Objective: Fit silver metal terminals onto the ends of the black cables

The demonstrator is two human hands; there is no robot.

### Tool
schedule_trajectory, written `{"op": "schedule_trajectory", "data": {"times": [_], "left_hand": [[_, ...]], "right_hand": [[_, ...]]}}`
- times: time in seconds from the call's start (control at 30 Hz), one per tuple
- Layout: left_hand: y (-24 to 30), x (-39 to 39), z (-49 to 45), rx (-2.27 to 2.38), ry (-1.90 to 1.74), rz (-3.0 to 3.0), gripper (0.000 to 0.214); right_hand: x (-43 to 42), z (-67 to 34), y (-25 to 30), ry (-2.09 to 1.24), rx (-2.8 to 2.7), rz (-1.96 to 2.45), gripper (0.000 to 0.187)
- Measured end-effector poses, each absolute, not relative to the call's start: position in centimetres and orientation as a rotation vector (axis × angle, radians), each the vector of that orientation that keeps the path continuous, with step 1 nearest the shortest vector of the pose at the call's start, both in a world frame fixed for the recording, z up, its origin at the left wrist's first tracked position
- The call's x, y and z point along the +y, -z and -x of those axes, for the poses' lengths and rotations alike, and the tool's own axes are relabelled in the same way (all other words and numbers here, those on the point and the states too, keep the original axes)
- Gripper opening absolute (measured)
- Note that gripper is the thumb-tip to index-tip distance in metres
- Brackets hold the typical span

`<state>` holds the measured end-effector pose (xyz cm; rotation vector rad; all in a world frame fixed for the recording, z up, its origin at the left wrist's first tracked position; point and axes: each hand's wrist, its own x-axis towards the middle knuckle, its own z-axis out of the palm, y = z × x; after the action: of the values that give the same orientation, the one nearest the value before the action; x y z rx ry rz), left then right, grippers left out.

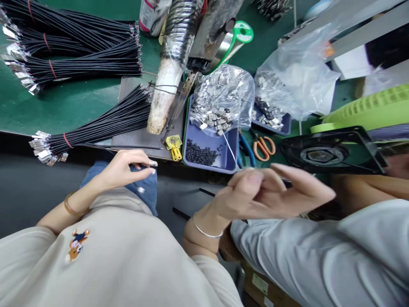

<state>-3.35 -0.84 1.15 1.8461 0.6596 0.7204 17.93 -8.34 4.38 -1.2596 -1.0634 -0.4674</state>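
My left hand (pixel 128 168) is over my lap at the table's front edge, thumb and forefinger curled close together; anything between them is too small to make out. Behind it lies a tied bundle of black cables (pixel 105 123) with metal plugs at the left end. A small blurred white thing (pixel 140 189) shows below that hand, against the jeans. My right hand (pixel 255 194) is raised in front of the purple tray (pixel 228 157), its fingers curled against the thumb, with their contents hidden. A thin white line (pixel 229 147) runs from the tray's metal connectors (pixel 219 119) toward these fingers.
More cable bundles (pixel 86 70) lie at the back left. A soldering iron (pixel 188 89), wrapped duct (pixel 164 85) and solder spool (pixel 243 32) hang over the table. Orange-handled pliers (pixel 263 148), a black fan (pixel 329 151) and a co-worker's grey sleeve (pixel 319 251) are at the right.
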Motion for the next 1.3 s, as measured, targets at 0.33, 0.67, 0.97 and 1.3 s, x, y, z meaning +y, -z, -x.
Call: {"op": "schedule_trajectory", "data": {"times": [0.33,0.67,0.97,1.3], "left_hand": [[0.6,2.8,2.2,0.939,-0.643,-2.599,0.017],[-3.7,2.1,4.0,0.1,-0.146,-1.899,0.012],[-2.1,1.4,2.1,0.615,-0.516,-1.123,0.018],[-1.7,0.2,1.2,0.748,-0.682,-1.128,0.017]], "right_hand": [[-3.2,-27.5,-0.4,0.114,-1.272,2.36,0.015],[-4.1,-26.5,-0.2,-0.148,-1.588,2.113,0.015],[-3.8,-25.6,0.0,-0.015,-1.507,2.239,0.016],[-6.9,-19.0,-2.3,-0.474,-1.095,1.592,0.024]]}}
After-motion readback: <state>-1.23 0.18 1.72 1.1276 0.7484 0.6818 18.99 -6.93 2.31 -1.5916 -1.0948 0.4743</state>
